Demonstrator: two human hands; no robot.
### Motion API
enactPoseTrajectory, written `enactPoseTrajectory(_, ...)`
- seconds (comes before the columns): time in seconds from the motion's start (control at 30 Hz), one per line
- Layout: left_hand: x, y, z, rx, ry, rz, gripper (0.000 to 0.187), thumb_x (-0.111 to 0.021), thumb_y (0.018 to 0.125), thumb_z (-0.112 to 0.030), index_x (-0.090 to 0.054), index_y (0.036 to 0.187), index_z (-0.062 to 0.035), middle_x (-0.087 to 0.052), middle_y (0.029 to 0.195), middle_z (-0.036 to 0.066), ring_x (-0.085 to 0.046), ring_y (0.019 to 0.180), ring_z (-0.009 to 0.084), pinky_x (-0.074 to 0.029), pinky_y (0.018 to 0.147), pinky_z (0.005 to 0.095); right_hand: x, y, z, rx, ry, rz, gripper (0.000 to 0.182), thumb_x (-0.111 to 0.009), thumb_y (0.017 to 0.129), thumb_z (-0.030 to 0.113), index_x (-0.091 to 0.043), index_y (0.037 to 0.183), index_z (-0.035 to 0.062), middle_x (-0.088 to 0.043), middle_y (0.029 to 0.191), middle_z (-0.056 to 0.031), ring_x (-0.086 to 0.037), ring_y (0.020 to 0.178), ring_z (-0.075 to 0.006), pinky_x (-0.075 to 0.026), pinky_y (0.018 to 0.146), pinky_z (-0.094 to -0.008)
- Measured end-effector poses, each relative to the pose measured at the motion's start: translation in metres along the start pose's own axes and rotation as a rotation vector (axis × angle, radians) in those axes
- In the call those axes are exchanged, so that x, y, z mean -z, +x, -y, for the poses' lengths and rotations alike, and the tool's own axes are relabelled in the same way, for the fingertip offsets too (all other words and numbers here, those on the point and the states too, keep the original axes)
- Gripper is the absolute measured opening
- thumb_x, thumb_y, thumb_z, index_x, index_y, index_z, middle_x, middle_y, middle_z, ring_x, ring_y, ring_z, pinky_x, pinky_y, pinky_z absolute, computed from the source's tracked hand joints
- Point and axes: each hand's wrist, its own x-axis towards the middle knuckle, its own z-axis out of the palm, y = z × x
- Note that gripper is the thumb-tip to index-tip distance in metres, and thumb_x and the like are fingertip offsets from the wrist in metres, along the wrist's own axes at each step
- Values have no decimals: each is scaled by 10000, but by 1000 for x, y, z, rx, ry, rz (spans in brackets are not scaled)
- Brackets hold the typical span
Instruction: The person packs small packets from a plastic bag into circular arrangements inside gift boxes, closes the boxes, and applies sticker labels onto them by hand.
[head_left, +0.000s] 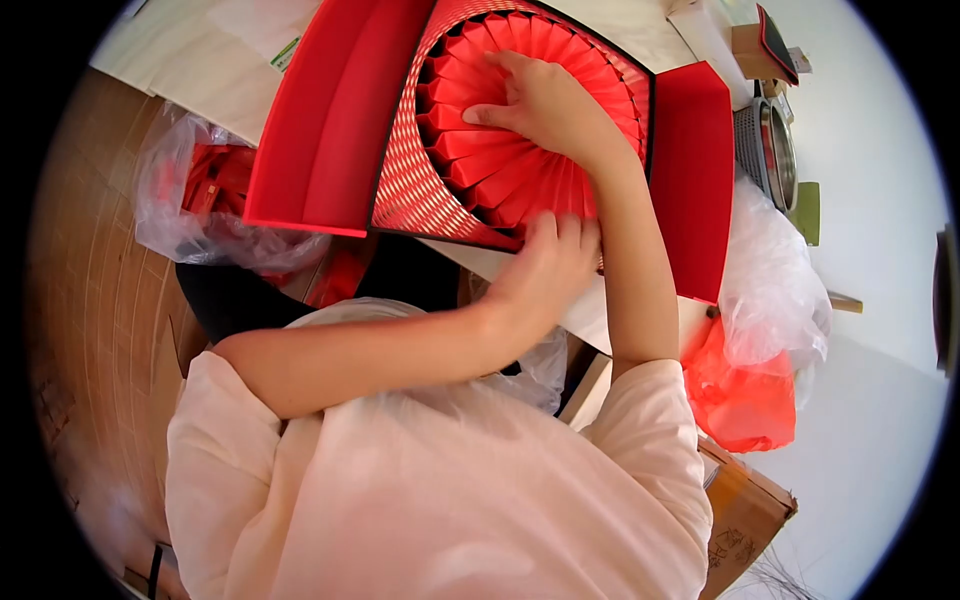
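A red box (310,130) with side flaps spread out lies on the table. Its patterned panel (405,190) has a round opening, and inside is a ring of red folded pieces (490,165) arranged like a fan. My right hand (535,105) rests over the ring, with thumb and index finger spread apart on the folds. At the near edge of the opening is my left hand (555,255), slightly blurred, its fingers bent over the rim against the folds; whether it grips anything is hidden.
A clear plastic bag (160,220) with red pieces hangs at the left. On the right are a white plastic bag (775,280), a red bag (745,390), a metal basket (770,150) and a cardboard box (745,510). Wooden floor (90,300) shows at the left.
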Motion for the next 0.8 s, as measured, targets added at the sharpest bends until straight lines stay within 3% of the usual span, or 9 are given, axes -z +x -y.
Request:
enactPoseTrajectory(0.1,10,-24,-12,-152,-301,-167,202,-579,765,-198,-570,946,-109,-495,866,-5,-495,797,136,-389,672,285,1,-2,2,-5,19,-4,702,-776,727,357,-521,1249,-39,-593,715,-122,-593,666,-232,-482,669,-340)
enactPoseTrajectory(0.2,-7,-39,-11,-185,-605,-193,212,-577,757,-201,-578,951,-114,-514,885,10,-524,829,152,-418,705,310,2,-2,2,-18,-13,23,692,-759,740,367,-520,1254,-29,-614,746,-133,-610,702,-262,-485,689,-360)
enactPoseTrajectory(0.4,-22,-52,48,106,-699,-334,213,-600,763,-83,-628,974,-88,-564,944,62,-554,887,256,-423,782,383,6,-3,2,-61,-74,75,676,-737,741,400,-534,1252,6,-662,926,-188,-632,922,-332,-485,823,-426)
enactPoseTrajectory(0.47,-24,-61,53,143,-741,-362,217,-620,752,-58,-627,967,-83,-563,943,68,-550,875,269,-419,773,390,2,2,0,-18,-63,73,495,-744,725,406,-583,977,10,-667,878,-181,-645,880,-355,-516,749,-447)
enactPoseTrajectory(0.5,-25,-66,53,146,-800,-384,204,-629,746,-40,-627,945,-83,-565,939,64,-549,875,271,-413,768,393,1,3,0,-6,-49,57,495,-744,725,406,-583,977,10,-667,878,-181,-645,880,-355,-516,749,-447)
enactPoseTrajectory(0.6,-11,-79,58,122,-950,-443,231,-652,708,5,-636,919,-87,-565,892,58,-559,808,254,-421,726,370,2,-7,2,-3,34,26,530,-733,741,394,-580,1074,11,-667,899,-192,-642,905,-354,-510,773,-451)
enactPoseTrajectory(0.67,10,-80,74,50,-854,-533,264,-659,668,-14,-658,923,-80,-590,865,48,-585,789,233,-459,658,339,-1,-13,4,-40,39,-31,648,-733,766,323,-508,1288,11,-595,679,-140,-608,696,-303,-478,674,-393)
enactPoseTrajectory(0.73,33,-79,95,65,-865,-592,273,-653,663,6,-670,924,-72,-603,826,45,-592,747,230,-465,635,327,-4,-13,2,-19,58,-59,648,-732,771,314,-499,1294,10,-592,670,-137,-603,675,-298,-476,655,-389)
enactPoseTrajectory(0.8,58,-75,124,42,-751,-499,304,-644,655,30,-679,939,-72,-614,827,53,-593,722,226,-473,634,323,-2,-13,1,-21,97,-55,654,-735,769,316,-496,1295,8,-591,661,-137,-605,673,-296,-476,655,-394)
